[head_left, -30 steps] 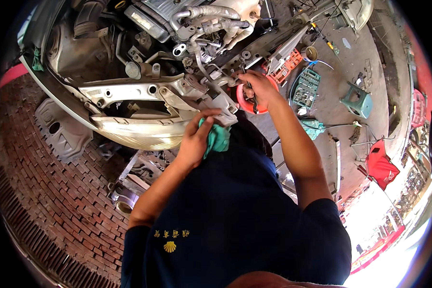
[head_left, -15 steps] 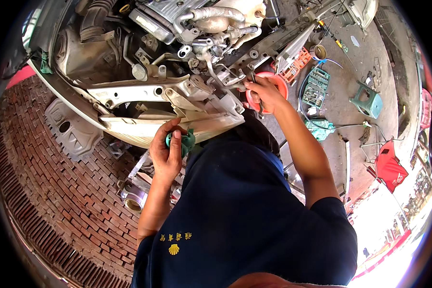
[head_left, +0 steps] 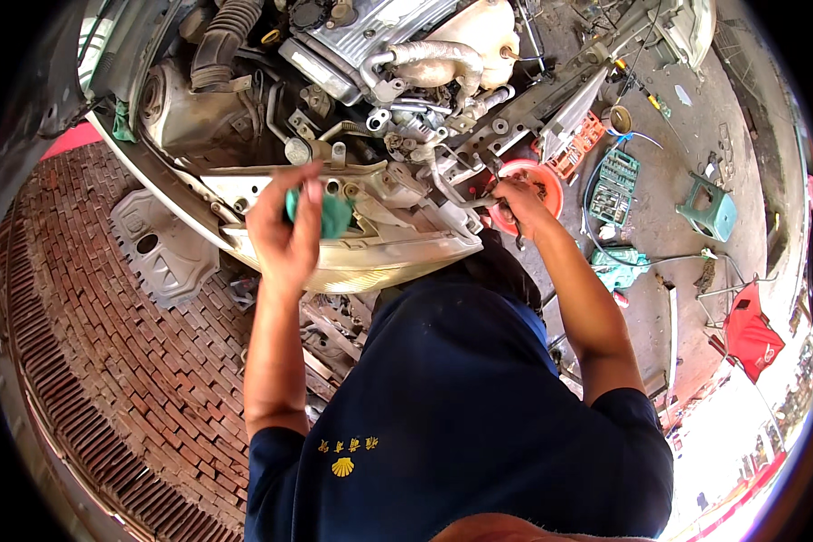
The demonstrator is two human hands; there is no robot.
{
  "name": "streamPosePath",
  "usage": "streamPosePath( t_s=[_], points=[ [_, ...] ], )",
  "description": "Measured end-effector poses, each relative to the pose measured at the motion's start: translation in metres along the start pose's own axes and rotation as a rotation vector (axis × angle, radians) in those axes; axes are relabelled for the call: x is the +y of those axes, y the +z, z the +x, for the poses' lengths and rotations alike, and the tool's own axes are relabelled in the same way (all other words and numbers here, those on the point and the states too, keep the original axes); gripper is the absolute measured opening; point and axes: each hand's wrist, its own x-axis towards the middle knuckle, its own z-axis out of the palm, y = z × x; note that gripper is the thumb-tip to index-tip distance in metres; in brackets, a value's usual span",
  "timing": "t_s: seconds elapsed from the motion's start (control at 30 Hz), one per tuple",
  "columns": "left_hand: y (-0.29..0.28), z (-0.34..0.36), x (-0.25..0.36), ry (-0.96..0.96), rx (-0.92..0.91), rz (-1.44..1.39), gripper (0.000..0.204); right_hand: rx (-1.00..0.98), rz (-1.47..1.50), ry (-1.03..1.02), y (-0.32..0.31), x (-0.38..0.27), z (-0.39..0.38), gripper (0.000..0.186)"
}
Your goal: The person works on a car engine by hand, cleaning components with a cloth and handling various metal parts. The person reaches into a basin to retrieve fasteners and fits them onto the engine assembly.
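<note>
My left hand (head_left: 285, 226), blurred by motion, is closed on a crumpled green cloth (head_left: 331, 217), held over the car's pale front panel and headlight (head_left: 352, 271). My right hand (head_left: 519, 203) grips a dark metal part at the end of a metal pipe (head_left: 447, 181) beside the engine bay, above a red basin (head_left: 551, 185) with dark items in it. The engine (head_left: 388, 23) fills the top middle, with hoses, brackets and pipes around it; my fingers partly hide what the right hand holds.
Right, on the floor: orange socket case (head_left: 576, 149), teal socket case (head_left: 616, 185), green stool (head_left: 705, 208), teal case (head_left: 619, 266), red folding seat (head_left: 752, 330), hose and cables. Left: metal cover (head_left: 163, 248) on bricks (head_left: 108, 361). A car bumper part (head_left: 677, 36) lies top right.
My left hand with the green cloth has moved up and leftward from the headlight's right end. My right hand stays at the pipe. The whole view has shifted slightly right and down.
</note>
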Motion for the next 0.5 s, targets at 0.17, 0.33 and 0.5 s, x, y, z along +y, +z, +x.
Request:
streamPosePath(
  t_s=[0.17,0.33,0.5],
  points=[
    [0.027,0.116,-0.002,0.031,-0.11,0.172,0.035,0.306,0.033,-0.068,0.006,-0.011,-0.009,0.022],
    [0.063,0.181,-0.015,0.152,-0.376,0.728,0.055,0.28,0.092,-0.118,-0.003,0.013,0.001,0.036],
    [0.052,0.185,-0.049,0.094,-0.602,0.814,0.052,0.256,0.196,-0.058,-0.024,0.032,0.016,0.028]
  ],
)
